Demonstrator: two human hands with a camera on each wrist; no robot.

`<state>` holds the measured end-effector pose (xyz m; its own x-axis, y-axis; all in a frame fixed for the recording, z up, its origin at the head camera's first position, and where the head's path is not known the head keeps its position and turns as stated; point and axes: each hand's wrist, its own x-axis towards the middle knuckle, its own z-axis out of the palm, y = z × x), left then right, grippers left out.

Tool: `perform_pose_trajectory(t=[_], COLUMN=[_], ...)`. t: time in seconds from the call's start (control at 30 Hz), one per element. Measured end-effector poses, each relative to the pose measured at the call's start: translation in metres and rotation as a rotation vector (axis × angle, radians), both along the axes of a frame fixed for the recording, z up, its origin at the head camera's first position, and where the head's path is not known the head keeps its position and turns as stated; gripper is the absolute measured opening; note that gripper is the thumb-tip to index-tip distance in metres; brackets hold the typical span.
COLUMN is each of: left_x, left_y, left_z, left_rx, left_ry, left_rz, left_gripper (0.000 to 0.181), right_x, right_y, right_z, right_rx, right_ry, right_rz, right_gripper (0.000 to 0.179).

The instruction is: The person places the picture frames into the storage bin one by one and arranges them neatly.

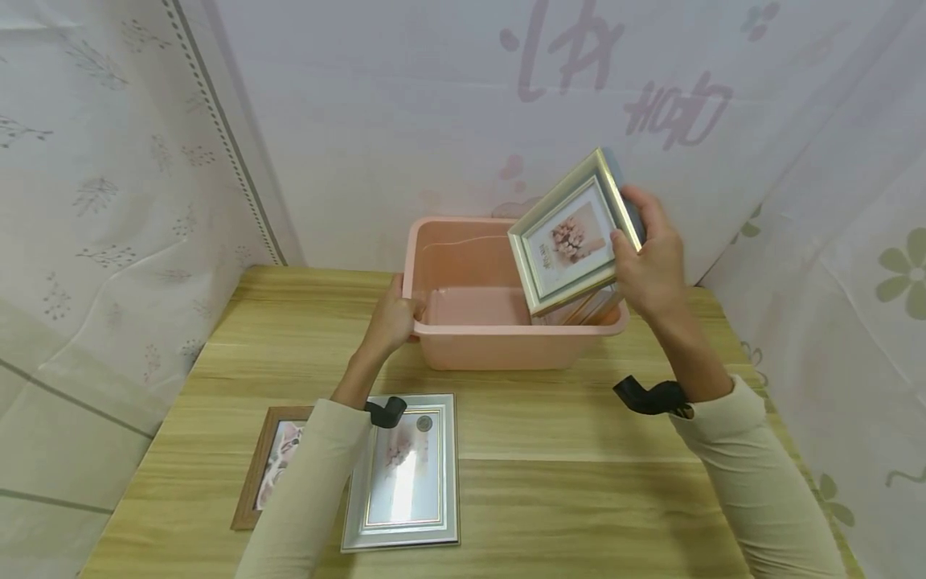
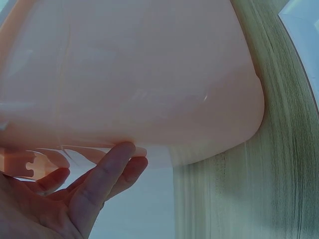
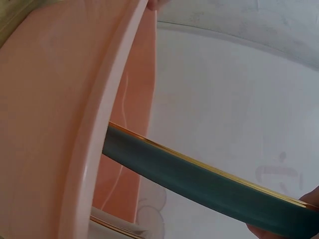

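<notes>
Right hand (image 1: 651, 261) gripped a tilted picture frame (image 1: 570, 235) partly inside the right of the pink tub (image 1: 499, 351), left hand (image 1: 394, 316) gripping its left end, seemingly mid-transfer, the next move needing a steady angle

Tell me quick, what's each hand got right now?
Left hand: closed, holding the pink bin at its left end.
Right hand: closed, holding a gold-edged picture frame, tilted.
</notes>
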<state>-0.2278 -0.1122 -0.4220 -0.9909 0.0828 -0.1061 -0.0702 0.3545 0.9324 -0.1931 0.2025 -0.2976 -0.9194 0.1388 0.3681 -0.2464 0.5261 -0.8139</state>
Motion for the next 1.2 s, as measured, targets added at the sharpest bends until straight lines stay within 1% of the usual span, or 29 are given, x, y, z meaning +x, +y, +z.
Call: perform_pose_trajectory(t=[0.1, 0.23, 0.4, 0.5, 0.57, 0.67, 0.8, 0.9, 1.03, 1.2], left_x=[-0.001, -0.002, -0.003, -0.004, -0.004, -0.003, -0.002, -0.001, -0.002, -0.002], left_y=[0.000, -0.001, 0.000, 0.001, 0.000, -0.001, -0.003, -0.002, 0.001, 0.001], left_z=[0.001, 0.002, 0.002, 0.002, 0.002, 0.000, -0.002, -0.003, -0.003, -0.004], left_rx=[0.004, -0.003, -0.012, -0.006, -0.003, -0.003, -0.008, -0.009, -0.010, -0.002], left_ry=[-0.002, -0.004, -0.006, -0.007, -0.011, -0.015, -0.007, 0.002, 0.013, 0.012], left_rz=[-0.003, 0.000, 0.006, 0.004, 0.005, 0.017, 0.020, 0.013, 0.016, 0.017], left_gripper=[0.062, 0.060, 0.054, 0.054, 0.055, 0.056, 0.058, 0.057, 0.055, 0.054], right_x=[-0.004, -0.009, -0.015, -0.018, -0.020, -0.023, -0.025, -0.025, -0.026, -0.025], right_y=[-0.002, -0.006, -0.009, -0.011, -0.013, -0.019, -0.026, -0.030, -0.035, -0.042], right_z=[-0.005, -0.013, -0.026, -0.034, -0.040, -0.049, -0.061, -0.070, -0.079, -0.092], right_rx=[0.005, 0.047, 0.117, 0.144, 0.163, 0.182, 0.205, 0.229, 0.248, 0.276], right_ry=[-0.009, -0.007, 0.055, 0.105, 0.117, 0.111, 0.098, 0.121, 0.163, 0.162], right_rz=[0.004, 0.010, 0.020, 0.021, 0.027, 0.046, 0.063, 0.056, 0.042, 0.043], right_gripper=[0.057, 0.056, 0.054, 0.051, 0.051, 0.051, 0.050, 0.050, 0.049, 0.048])
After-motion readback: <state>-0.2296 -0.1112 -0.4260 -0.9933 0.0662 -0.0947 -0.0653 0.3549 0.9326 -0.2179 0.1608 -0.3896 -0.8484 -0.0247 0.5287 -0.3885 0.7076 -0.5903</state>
